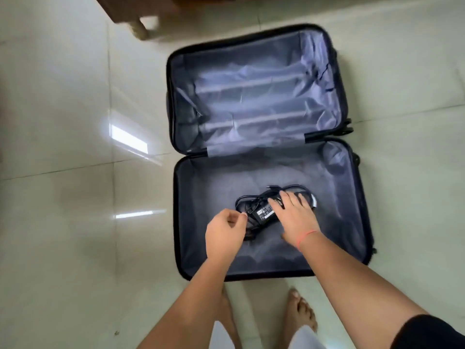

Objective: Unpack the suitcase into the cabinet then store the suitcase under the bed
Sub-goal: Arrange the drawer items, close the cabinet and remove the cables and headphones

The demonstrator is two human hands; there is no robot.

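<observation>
A dark suitcase (176, 222) lies open flat on the floor, both halves lined in grey-blue fabric. The far half holds nothing loose. In the near half lies a black laptop charger (264, 211) with its coiled cable. My right hand (294, 217) lies over the charger brick with fingers spread on it. My left hand (225, 231) is at the cable's left end, fingers curled, thumb and forefinger pinching toward the cable; contact is hard to see.
Pale glossy floor tiles (75, 197) surround the suitcase. A wooden furniture leg (141, 28) stands at the top left, beyond the case. My bare feet (302, 313) are just in front of the suitcase's near edge.
</observation>
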